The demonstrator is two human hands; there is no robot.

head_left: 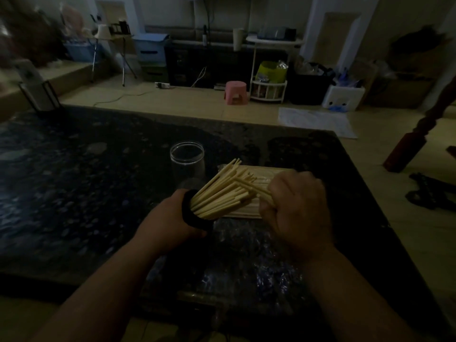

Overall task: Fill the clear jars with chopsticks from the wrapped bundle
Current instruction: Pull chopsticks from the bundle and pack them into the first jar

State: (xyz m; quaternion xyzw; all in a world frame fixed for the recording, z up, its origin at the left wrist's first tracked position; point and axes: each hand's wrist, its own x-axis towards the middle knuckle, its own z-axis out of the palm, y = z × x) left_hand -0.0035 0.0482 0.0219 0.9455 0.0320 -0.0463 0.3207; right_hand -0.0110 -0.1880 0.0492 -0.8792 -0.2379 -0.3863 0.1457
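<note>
Hands both clamped, side by side, at the counter's near middle.

Head view: left hand grips a dark-rimmed jar, tipped so its mouth faces far-right. Chopsticks fan out of it, long axis running near-left to far-right, straight at the right hand, which is curled round sticks at the fan's right side. A wrapped bundle lies flat just behind. An empty clear jar stands beyond, nearer the left hand. Seating the sticks likely means pushing near-left along that axis.

dark speckled table with jar, chopstick bundle
</note>
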